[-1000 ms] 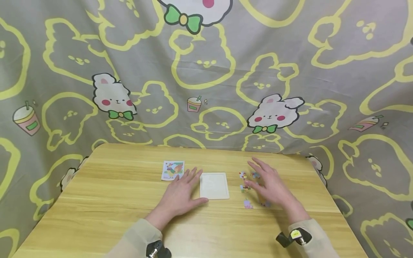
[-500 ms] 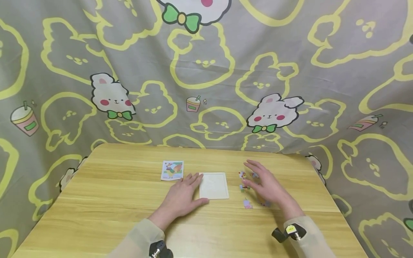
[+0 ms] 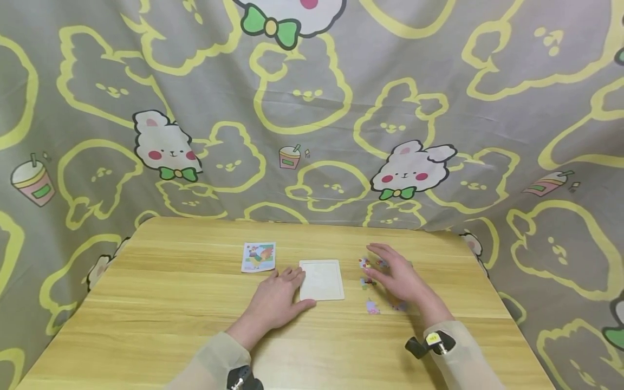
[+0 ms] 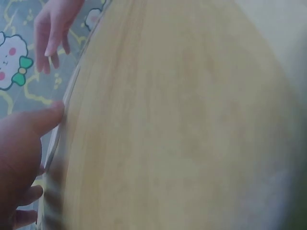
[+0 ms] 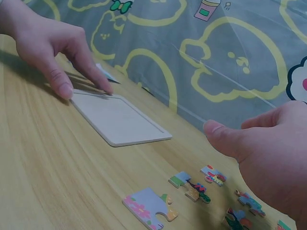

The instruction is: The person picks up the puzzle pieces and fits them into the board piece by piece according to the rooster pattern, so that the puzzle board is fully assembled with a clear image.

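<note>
My left hand (image 3: pixel 277 299) lies at the left edge of a flat white puzzle tray (image 3: pixel 322 280), its thumb and fingertips at that edge. In the right wrist view the left thumb and index finger stretch along one side of the tray (image 5: pixel 117 117). My right hand (image 3: pixel 402 277) hovers over several loose wooden jigsaw pieces, with nothing between its fingers and the thumb apart from them. Among the pieces are a lilac one with pink flowers (image 3: pixel 373 307) and a green-and-blue one (image 5: pixel 188 185). The right hand partly hides the group in the head view.
A small picture card of a colourful bird (image 3: pixel 259 257) lies left of the tray, beyond the left hand. Everything lies on a wooden table (image 3: pixel 161 287). A patterned grey cloth (image 3: pixel 219 81) hangs close behind the table and along its sides.
My left hand has drawn back a little from the picture card and settled at the tray's left edge. The right hand has dropped slightly over the pieces.
</note>
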`<state>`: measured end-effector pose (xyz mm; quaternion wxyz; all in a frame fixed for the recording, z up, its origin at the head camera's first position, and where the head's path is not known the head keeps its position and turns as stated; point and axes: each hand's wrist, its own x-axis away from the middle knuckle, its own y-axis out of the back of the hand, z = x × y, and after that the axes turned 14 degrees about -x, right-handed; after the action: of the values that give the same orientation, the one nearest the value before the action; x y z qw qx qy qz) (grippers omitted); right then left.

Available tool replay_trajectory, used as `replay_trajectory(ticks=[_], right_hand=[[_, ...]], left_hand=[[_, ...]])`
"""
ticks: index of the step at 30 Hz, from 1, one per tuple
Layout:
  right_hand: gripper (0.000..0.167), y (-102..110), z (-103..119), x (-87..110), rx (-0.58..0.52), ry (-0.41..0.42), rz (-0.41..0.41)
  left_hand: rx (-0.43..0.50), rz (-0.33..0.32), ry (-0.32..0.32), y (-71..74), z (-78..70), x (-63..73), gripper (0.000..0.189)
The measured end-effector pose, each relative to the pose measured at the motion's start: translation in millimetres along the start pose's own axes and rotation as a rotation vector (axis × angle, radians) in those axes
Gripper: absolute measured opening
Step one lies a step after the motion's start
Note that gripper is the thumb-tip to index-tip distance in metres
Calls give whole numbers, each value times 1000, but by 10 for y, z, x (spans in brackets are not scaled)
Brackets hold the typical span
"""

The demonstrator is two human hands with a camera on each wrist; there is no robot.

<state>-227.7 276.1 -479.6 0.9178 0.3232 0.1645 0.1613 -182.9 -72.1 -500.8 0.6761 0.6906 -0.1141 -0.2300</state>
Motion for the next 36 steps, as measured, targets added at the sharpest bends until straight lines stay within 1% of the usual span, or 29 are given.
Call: replay_trajectory(ticks=[6, 13, 18, 22, 27, 29, 32, 36], right_hand=[[69, -1, -5, -24, -16, 2, -1], [66, 0, -41, -83, -41, -8, 19], [58, -13, -85, -134, -69, -30, 42], [52, -31, -130, -171, -80, -55, 60], [45, -56, -166, -207, -59, -62, 76], [41, -63, -176, -222, -44, -48, 79], [36, -72, -194, -246, -20, -33, 71], [35, -85, -208, -266, 9, -38, 52]], left_hand=[[-26, 17, 1, -9, -14, -16, 77], [-17, 44, 1, -7, 11, -18, 74], [-8, 78, -1, 1, 22, -27, 75], [17, 106, 6, 10, 25, -37, 75], [27, 125, -1, 22, 29, -51, 74], [26, 129, -4, 30, 31, -55, 74], [32, 134, -7, 40, 34, -58, 73], [44, 142, -10, 55, 38, -57, 72]])
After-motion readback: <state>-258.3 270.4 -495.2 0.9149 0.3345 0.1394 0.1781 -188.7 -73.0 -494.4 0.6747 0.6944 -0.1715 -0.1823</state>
